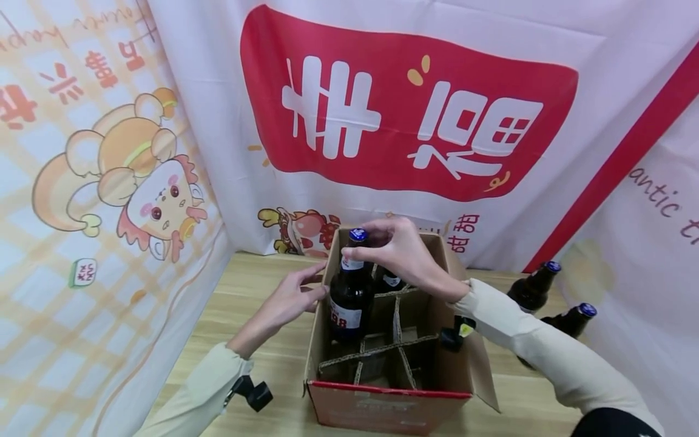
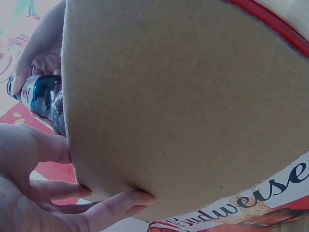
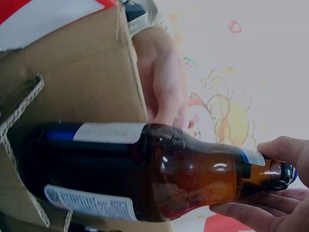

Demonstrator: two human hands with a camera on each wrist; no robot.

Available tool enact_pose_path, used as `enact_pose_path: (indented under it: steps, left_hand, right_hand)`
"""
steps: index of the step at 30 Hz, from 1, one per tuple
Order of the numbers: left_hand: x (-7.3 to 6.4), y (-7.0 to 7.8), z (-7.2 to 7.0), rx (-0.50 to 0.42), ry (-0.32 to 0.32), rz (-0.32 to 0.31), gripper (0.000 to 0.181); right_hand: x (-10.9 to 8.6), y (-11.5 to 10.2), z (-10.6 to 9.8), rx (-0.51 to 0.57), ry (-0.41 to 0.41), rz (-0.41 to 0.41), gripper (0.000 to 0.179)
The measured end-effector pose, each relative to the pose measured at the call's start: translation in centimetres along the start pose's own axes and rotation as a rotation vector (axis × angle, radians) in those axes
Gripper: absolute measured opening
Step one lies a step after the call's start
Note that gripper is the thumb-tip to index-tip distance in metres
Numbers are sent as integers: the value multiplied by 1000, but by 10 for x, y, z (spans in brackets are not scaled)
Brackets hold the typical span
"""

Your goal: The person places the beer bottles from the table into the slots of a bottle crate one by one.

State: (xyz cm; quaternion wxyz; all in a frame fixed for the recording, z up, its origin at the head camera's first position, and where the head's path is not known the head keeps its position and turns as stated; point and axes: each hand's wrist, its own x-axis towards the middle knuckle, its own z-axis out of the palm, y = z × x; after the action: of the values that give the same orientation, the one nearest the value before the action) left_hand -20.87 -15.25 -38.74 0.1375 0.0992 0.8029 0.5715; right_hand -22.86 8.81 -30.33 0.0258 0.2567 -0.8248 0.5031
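My right hand grips a brown glass beer bottle by its neck, just under the blue cap. The bottle stands nearly upright, its lower part inside a divided cardboard box at the near left. In the right wrist view the bottle shows white labels, with thumb and fingers on either side of the neck. My left hand rests at the box's left side. In the left wrist view its fingertips press on the brown cardboard flap, the thumb at its edge.
Another bottle sits in a far compartment of the box, partly behind my right hand. Cardboard dividers cross the box. Two blue-capped bottles stand on the wooden table to the right, partly behind my sleeve. Printed cloth hangs around.
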Motion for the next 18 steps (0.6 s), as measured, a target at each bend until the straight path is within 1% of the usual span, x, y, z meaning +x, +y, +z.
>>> enact_pose_path:
  steps: [4, 8, 12, 14, 16, 18]
  left_hand:
    - [0, 0, -2, 15, 10, -4, 67]
    - [0, 0, -4, 22, 4, -1, 66]
    - [0, -1, -4, 15, -3, -9, 65]
    - [0, -2, -4, 8, -11, -13, 66]
    - [0, -2, -4, 2, -20, -14, 66]
    - [0, -2, -4, -9, -24, -13, 66]
  right_hand:
    - [8, 1, -2, -36, -11, -1, 37]
    - [17, 3, -7, -63, -13, 47, 41]
    - [24, 15, -8, -7, -13, 126, 47]
    - [26, 20, -6, 19, -17, 163, 47]
    - [27, 23, -4, 19, -33, 172, 46]
    - [26, 24, 0, -4, -53, 156, 43]
